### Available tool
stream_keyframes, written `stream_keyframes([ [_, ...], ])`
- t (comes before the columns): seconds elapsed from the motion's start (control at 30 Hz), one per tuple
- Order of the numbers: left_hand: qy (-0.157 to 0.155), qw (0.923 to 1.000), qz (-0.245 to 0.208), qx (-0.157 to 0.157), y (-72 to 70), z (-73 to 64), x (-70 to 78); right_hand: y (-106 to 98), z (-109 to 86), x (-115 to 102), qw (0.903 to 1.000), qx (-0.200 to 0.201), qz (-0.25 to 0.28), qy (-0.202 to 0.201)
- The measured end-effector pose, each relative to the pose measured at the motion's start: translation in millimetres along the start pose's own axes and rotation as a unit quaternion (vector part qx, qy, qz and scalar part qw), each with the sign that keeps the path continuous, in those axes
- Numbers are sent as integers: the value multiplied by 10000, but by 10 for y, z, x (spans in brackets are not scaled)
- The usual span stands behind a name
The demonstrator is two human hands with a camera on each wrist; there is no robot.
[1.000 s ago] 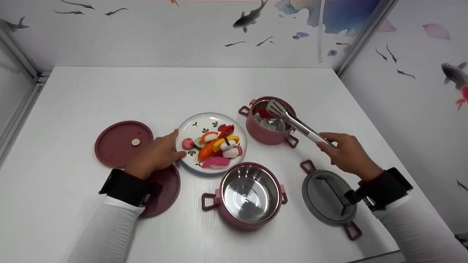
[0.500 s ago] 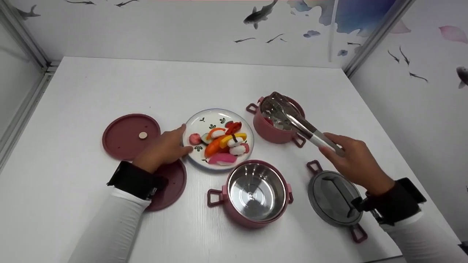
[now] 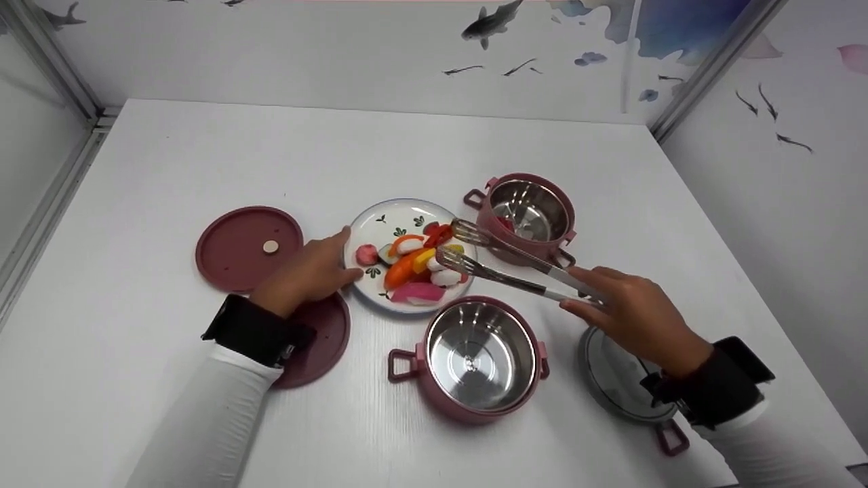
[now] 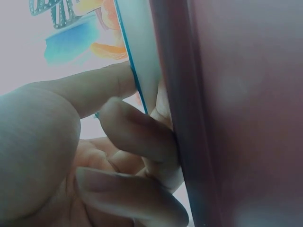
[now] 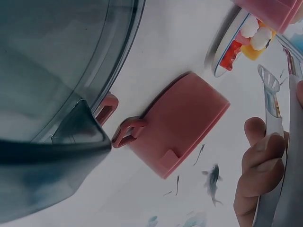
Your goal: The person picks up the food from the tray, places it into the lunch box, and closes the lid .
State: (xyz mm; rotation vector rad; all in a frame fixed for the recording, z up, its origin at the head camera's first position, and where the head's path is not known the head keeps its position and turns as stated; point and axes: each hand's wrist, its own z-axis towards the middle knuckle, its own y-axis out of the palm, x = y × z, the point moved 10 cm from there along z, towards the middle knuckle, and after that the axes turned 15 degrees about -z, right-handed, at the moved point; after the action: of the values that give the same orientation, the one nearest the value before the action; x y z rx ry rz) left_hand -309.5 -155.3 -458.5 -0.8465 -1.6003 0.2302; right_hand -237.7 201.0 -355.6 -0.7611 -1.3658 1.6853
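My left hand (image 3: 315, 271) grips the left rim of a white plate (image 3: 397, 211) with a leaf pattern; in the left wrist view the thumb touches the rim and fingers curl at its underside. Toy sushi pieces lie on the plate, among them a pink one (image 3: 418, 293), an orange one (image 3: 400, 271) and a red one (image 3: 439, 234). My right hand (image 3: 637, 312) holds metal tongs (image 3: 519, 282) by the handle end. Their two slotted tips are spread over the plate's right side, above the red and yellow pieces. Whether they touch any piece cannot be told.
A smaller pink pot (image 3: 522, 177) with a red piece inside stands at the back right. Nearer is a larger pink pot (image 3: 468, 400) with a steel lining. Two dark red lids (image 3: 234, 251) lie at left, partly under my left arm. A grey-green lid (image 3: 610, 379) lies under my right wrist.
The tongs have moved left from over the smaller pot to above the plate, and their arms have spread apart. My left hand stays at the plate. The view has shifted slightly.
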Motion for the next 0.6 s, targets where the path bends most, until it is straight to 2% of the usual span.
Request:
stream_keyframes([
  [0.23, 69, 9999, 122, -43, -21, -9, 20, 32, 30, -23, 9997, 91, -154, -159],
  [0.47, -88, 9999, 20, -79, -13, 2, -8, 64, 102, -47, 9998, -81, -90, -184],
  [0.6, -106, 9999, -5, -27, -6, -10, -23, 62, 131, -54, 9995, -48, -79, -292],
])
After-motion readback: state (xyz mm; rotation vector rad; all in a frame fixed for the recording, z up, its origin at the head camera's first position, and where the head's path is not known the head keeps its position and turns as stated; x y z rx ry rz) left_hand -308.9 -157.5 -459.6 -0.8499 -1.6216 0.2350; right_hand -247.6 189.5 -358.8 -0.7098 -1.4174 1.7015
